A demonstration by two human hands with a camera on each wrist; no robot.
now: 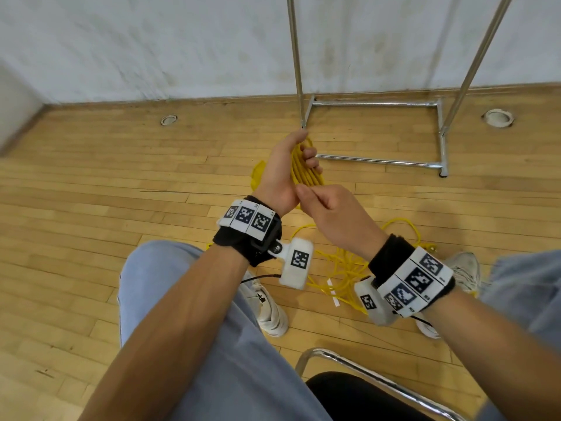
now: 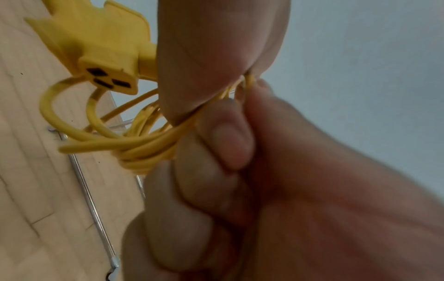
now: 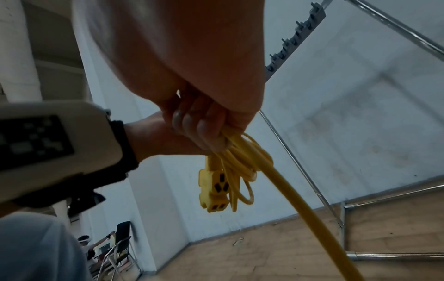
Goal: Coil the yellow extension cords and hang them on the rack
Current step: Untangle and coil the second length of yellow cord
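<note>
My left hand [image 1: 299, 161] is raised in front of me, its fingers curled round a bundle of yellow cord loops [image 1: 303, 171]. In the left wrist view the fingers [image 2: 192, 190] clamp the loops [image 2: 134, 150], and the cord's yellow socket head [image 2: 108, 62] hangs beside them. My right hand [image 1: 308, 192] sits just below the left palm, pinching a strand of the same cord. In the right wrist view that strand [image 3: 312, 213] runs down and away from the coil [image 3: 235, 161]. The loose rest of the cord [image 1: 343, 268] lies tangled on the floor between my feet.
A chrome rack [image 1: 379, 161] stands ahead on the wooden floor by the white wall; its hook bar [image 3: 295, 40] shows high up in the right wrist view. I sit on a chrome-framed chair [image 1: 364, 372]. Another person [image 3: 88, 245] sits far off by more chairs.
</note>
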